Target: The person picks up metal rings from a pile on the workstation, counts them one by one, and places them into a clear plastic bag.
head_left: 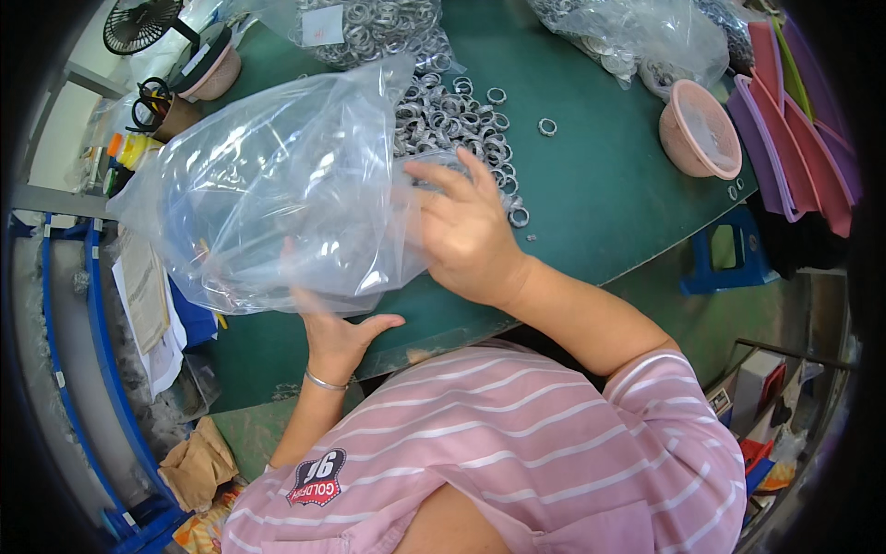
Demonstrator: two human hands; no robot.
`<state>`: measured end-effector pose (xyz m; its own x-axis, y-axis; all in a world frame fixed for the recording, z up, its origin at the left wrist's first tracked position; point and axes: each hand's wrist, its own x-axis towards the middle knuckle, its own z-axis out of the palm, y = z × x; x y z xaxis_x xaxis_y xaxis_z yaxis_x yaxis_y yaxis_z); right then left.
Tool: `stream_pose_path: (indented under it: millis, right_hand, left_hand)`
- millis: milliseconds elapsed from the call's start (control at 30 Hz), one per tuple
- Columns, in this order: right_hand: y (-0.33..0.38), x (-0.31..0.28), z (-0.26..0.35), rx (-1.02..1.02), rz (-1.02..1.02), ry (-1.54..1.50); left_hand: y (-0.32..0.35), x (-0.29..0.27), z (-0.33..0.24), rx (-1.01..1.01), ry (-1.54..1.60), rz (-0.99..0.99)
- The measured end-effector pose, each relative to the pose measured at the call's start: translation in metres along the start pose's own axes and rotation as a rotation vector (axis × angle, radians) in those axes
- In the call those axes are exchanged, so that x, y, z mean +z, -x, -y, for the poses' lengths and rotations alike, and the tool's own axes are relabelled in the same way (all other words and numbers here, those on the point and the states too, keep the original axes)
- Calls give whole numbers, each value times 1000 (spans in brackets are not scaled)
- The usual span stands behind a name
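A large clear plastic bag (277, 185) spreads across the left half of the green table, puffed out and creased. My right hand (471, 235) holds the bag's right edge; its thumb is hidden, and two fingers reach toward the metal rings. Under the bag's near edge is my left hand (334, 337), wearing a thin bracelet. Its thumb points out to the side, and its fingers stretch up against the plastic, partly covered and blurred. Just beyond my right hand lies a loose pile of silver metal rings (452, 115), with the bag covering its left side.
Bags full of rings (369, 32) stand along the far side. A pink basket (699, 129) sits at the right beside purple and pink folders (784, 129). One stray ring (547, 127) lies apart. At left are a small fan (143, 23), a scissors holder (171, 115) and blue racks (101, 351).
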<state>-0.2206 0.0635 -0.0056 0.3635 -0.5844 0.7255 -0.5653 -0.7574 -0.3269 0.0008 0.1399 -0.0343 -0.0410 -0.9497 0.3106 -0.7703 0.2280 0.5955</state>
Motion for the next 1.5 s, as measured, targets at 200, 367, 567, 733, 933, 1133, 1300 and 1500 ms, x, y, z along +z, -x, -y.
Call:
stream_pose_path:
  millis: [200, 367, 567, 733, 933, 1133, 1300, 1500]
  right_hand:
    - [22, -5, 4, 11, 295, -120]
    - [24, -47, -83, 172, 36, -24]
    - [43, -53, -136, 503, 107, 424]
    - [43, -63, -106, 583, 129, 47]
    - [80, -63, -33, 859, -130, -947]
    - [98, -58, -9, 991, -212, -1184]
    - [97, -57, -10, 1026, -197, -1139]
    - [98, -56, -7, 1014, -164, -1104]
  left_hand:
    - [1, 0, 2, -38, 49, 275]
    - [-1, 8, 16, 106, -97, 108]
    - [4, 9, 19, 72, -127, 152]
    - [7, 10, 24, 51, -134, 154]
    - [13, 15, 28, 118, -211, 111]
    - [15, 10, 30, -50, -80, 232]
    - [6, 12, 12, 47, -89, 95]
    - [3, 12, 8, 106, -132, 57]
